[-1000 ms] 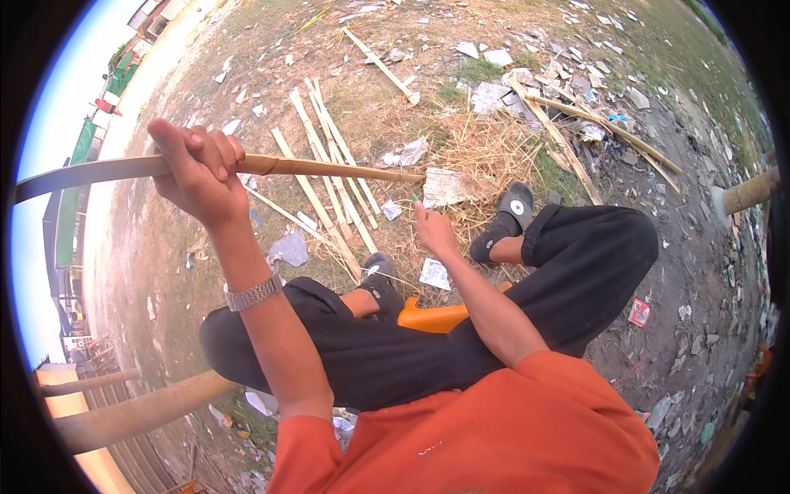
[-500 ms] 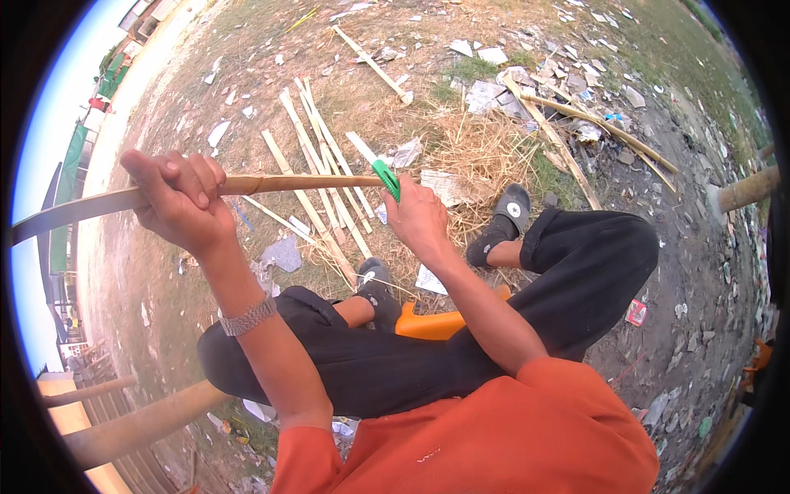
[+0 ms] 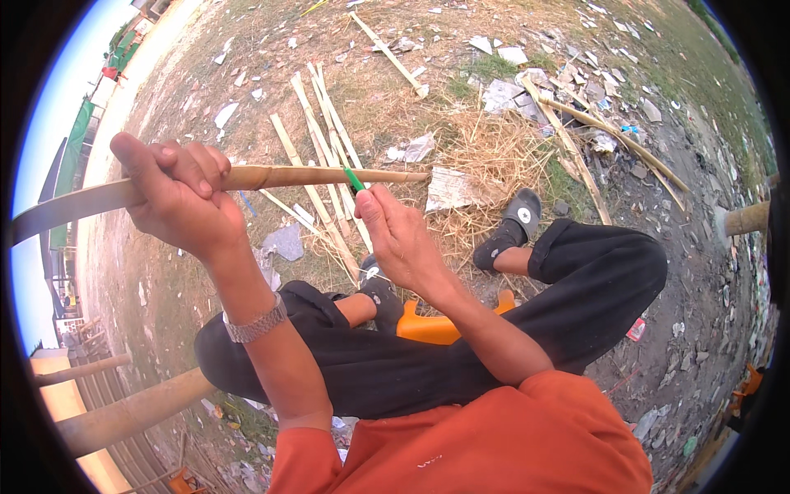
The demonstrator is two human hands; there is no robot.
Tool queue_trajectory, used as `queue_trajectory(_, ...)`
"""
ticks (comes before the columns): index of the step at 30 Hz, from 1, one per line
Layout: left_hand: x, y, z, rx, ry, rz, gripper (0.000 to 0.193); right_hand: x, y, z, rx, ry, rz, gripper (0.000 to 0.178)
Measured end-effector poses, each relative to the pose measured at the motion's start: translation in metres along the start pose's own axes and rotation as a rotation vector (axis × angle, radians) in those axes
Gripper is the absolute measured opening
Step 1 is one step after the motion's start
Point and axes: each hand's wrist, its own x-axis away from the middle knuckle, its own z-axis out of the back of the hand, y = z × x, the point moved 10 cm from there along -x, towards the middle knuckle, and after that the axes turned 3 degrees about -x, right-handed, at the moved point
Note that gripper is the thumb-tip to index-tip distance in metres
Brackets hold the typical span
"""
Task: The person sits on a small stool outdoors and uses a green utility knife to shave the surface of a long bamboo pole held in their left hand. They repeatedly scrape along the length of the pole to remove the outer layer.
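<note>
A long tan bamboo strip stretches across in front of me from the far left rim to just past my right hand. Wrapped round its left part is my left hand, with a metal watch on the wrist. My right hand grips a green cutter knife, which lies against the strip between my hands. The knife's blade cannot be made out. Beyond the cutter, the strip's thinner right end sticks out free above the ground.
Several split bamboo pieces lie on the ground ahead, with a heap of straw-like shavings to their right. Between my legs is an orange plastic stool. Thick bamboo poles stand at lower left and right. Broken tiles litter the ground.
My right hand and the cutter have moved left along the strip, toward my left hand. More of the strip's right end now shows beyond the cutter.
</note>
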Motion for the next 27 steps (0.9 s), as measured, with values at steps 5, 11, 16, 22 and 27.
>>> queue_trajectory(5, 0.007, 0.006, 0.013, -0.109, 0.201, -0.037, 0.042, 0.0, 0.034, -0.017, 0.148, 0.017, -0.115, 0.037)
queue_trajectory(11, 0.01, 0.006, 0.024, -0.139, 0.305, -0.015, 0.04, 0.007, 0.031, -0.034, 0.112, -0.051, -0.099, 0.038)
queue_trajectory(16, 0.006, 0.005, 0.03, -0.151, 0.309, -0.011, 0.04, -0.005, 0.078, -0.02, 0.28, 0.037, -0.131, 0.038)
queue_trajectory(22, 0.004, 0.003, 0.026, -0.116, 0.267, -0.017, 0.04, 0.001, 0.065, -0.029, 0.208, -0.006, -0.135, 0.043)
queue_trajectory(27, 0.001, 0.0, 0.039, -0.161, 0.308, -0.003, 0.04, -0.004, 0.098, -0.022, 0.243, 0.027, -0.162, 0.043)
